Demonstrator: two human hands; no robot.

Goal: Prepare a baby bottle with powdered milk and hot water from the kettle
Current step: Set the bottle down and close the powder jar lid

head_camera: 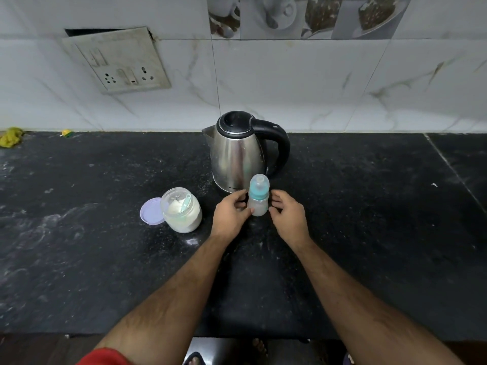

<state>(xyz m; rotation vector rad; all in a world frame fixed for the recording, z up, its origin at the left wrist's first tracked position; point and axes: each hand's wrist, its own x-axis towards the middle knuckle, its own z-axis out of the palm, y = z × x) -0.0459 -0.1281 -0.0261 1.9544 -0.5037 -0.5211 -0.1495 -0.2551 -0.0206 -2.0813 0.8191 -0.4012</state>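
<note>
The baby bottle [258, 200] is being steadied upright on the table [369, 219] between the left hand [232, 212], gripping its side, and the loosely open right hand [288, 213], just beside it. The powder jar [181, 209] is being kept uncapped just left of the left hand, and the kettle [238, 151] just beyond, probably for easy reach.

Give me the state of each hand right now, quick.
Left hand: fingers curled against the side of the baby bottle, touching it.
Right hand: open, beside the bottle; whether its fingertips touch it cannot be told.
</note>
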